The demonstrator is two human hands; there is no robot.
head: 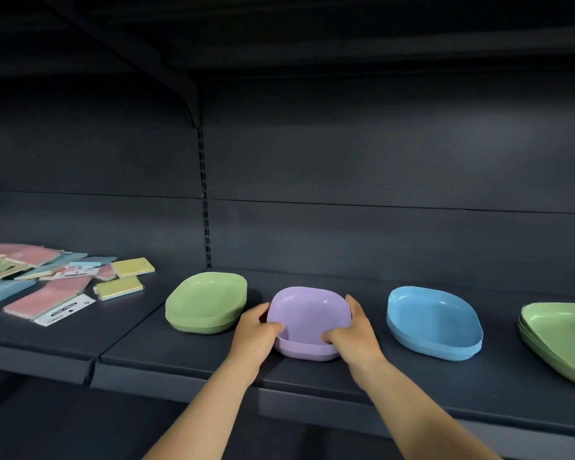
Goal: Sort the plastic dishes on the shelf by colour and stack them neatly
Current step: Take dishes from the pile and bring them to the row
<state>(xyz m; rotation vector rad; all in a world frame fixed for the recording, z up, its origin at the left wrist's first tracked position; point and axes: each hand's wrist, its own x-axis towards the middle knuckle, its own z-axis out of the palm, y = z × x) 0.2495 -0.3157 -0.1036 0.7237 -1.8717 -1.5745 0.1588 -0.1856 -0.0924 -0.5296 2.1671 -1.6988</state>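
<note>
One head-worn camera looks forward and slightly down, close to the front edge of the dark shelf [186, 346].

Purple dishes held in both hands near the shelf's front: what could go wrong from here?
1. The purple dishes sit near the shelf front edge; a slip by the left hand or right hand could drop them.
2. Green dishes lie in two separate places, the left green stack and the right green stack, so the colour sort may end incomplete.
</note>
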